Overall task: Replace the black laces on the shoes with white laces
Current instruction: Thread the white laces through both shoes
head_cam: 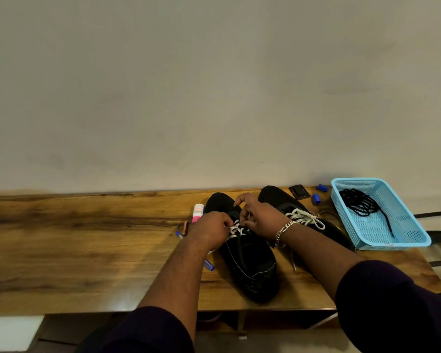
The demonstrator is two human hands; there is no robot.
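Two black shoes on the wood surface (87, 250): near shoe (250, 266), far shoe (278, 197) to its right, already white-laced. Left hand (210, 229) grip pinched on the white lace (236, 229) at the near shoe's eyelets; right hand (259, 217) fingers curled on the same lace. One blue basket (402, 242) far right holds the black laces (362, 203). Two blue caps (316, 198) beside it.

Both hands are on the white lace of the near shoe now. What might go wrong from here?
1. The left hand and right hand hide the eyelets of the near shoe, so the white lace might skip or twist unnoticed.
2. The left forearm lies over a blue pen and close to the glue stick; a pull may knock them.
3. The far shoe has loose lace ends near the right wrist, which might snag.
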